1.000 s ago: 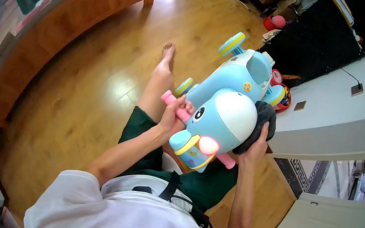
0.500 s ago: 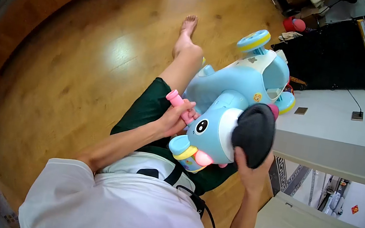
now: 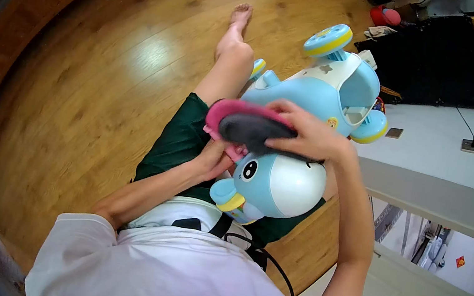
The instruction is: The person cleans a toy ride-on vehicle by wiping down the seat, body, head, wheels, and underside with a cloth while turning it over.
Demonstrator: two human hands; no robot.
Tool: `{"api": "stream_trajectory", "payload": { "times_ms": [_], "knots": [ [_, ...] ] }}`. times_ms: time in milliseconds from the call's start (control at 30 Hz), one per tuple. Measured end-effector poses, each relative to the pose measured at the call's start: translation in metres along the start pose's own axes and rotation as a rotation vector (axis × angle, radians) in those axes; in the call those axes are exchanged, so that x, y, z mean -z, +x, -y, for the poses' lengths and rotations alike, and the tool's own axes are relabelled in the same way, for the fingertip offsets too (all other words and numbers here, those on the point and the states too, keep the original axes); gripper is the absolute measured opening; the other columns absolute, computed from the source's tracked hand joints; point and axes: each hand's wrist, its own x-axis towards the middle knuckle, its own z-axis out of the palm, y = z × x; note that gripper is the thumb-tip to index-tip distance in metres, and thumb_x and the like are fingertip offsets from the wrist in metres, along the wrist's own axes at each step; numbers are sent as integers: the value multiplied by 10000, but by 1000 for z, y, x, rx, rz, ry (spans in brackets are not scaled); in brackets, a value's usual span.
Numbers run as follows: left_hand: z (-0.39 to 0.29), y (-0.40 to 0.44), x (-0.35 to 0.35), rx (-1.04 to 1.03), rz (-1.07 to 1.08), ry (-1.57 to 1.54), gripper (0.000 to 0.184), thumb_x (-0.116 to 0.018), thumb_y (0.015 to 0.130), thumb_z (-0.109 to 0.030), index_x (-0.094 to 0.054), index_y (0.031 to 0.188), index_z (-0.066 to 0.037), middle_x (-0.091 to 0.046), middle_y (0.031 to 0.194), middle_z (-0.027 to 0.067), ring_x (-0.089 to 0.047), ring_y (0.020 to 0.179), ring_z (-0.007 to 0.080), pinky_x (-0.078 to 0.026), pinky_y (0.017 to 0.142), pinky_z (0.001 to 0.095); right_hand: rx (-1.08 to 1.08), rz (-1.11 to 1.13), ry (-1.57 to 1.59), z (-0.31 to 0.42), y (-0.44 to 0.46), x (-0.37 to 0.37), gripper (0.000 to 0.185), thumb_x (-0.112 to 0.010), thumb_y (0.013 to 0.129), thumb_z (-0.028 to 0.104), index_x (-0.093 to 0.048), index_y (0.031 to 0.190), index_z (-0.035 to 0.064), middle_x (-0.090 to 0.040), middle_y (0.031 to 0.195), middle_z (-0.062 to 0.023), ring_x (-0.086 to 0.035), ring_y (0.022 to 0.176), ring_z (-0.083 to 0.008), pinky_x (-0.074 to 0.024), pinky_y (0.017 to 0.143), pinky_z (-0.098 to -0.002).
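Note:
A light blue ride-on toy with an animal head lies tipped against my legs, its white muzzle pointing right. My left hand is closed round the pink handlebar on the side of the head. My right hand grips a pink-and-black oval pad, slightly blurred, with its dark face up. Held above the head and handlebar, the pad hides part of both; whether it touches them I cannot tell. A blue-and-yellow knob-like part sits at the head's near side.
The toy's wheels stick out on its far side. My bent leg lies to its left on the wooden floor. A black mat and a red bucket are at the back right. A black cable hangs at my waist.
My right hand has swung the pad from the muzzle's right side leftward, over the head to the handlebar. The muzzle is now uncovered. My left hand still holds the handlebar.

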Motion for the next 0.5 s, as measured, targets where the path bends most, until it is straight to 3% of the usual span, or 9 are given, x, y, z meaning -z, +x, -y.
{"api": "stream_trajectory", "payload": {
  "times_ms": [33, 67, 100, 200, 300, 333, 433, 500],
  "knots": [
    [-1, 0, -2, -18, 62, -8, 62, -609, 910, -148, -581, 899, -94, -576, 787, 45, -544, 745, 165, -463, 850, 349, 0, -10, -8, -23, 1, 2, 412, -727, 842, 201, -606, 1178, -3, -520, 1228, -141, -472, 1196, -269, -398, 1017, -365],
    [2, 3, 4, -56, 168, -43, 159, -609, 920, -168, -497, 812, -133, -525, 729, 31, -553, 831, 183, -445, 892, 352, -58, -23, -88, -44, -3, -1, 427, -735, 834, 190, -597, 1191, 1, -529, 1209, -136, -484, 1180, -266, -401, 1011, -359],
    [2, 3, 3, -46, 146, -39, 177, -613, 917, -161, -486, 796, -133, -519, 720, 30, -549, 823, 184, -446, 878, 352, -113, -35, -168, -58, -6, -2, 444, -744, 826, 179, -589, 1204, 4, -538, 1191, -132, -496, 1164, -263, -404, 1004, -353],
    [-4, 1, -4, -54, 103, -25, 204, -616, 916, -146, -472, 772, -134, -509, 701, 30, -541, 812, 188, -444, 810, 354, -158, -273, 52, -57, -11, -16, 454, -759, 815, 167, -588, 1204, 9, -554, 1152, -126, -529, 1106, -255, -414, 981, -342],
    [-10, 1, -8, -73, 119, -20, 186, -621, 915, -142, -483, 791, -126, -513, 705, 35, -545, 779, 187, -442, 783, 338, -284, -170, 169, -47, -9, -7, 451, -766, 813, 168, -597, 1199, 10, -579, 1104, -122, -552, 1066, -245, -426, 961, -334],
    [-9, 0, -8, -83, 103, -22, 169, -616, 905, -125, -485, 798, -116, -515, 706, 33, -536, 751, 177, -440, 775, 325, -346, -86, 50, -50, -6, -4, 442, -760, 826, 201, -606, 1195, 14, -595, 1082, -129, -562, 1032, -250, -438, 934, -333],
    [-16, 0, -15, -111, 111, 12, 150, -605, 892, -109, -488, 798, -103, -522, 714, 32, -524, 729, 161, -439, 774, 314, -251, 85, -105, -28, 11, 5, 447, -750, 841, 236, -610, 1205, 18, -613, 1043, -134, -571, 994, -270, -446, 891, -350],
    [-15, 2, -13, -99, 79, -18, 104, -596, 864, -78, -503, 818, -87, -531, 743, 33, -520, 723, 154, -450, 767, 319, -198, 205, -149, -3, 26, 8, 362, -743, 810, 199, -619, 1099, 20, -624, 986, -146, -562, 944, -325, -444, 855, -401]
  ]
}}
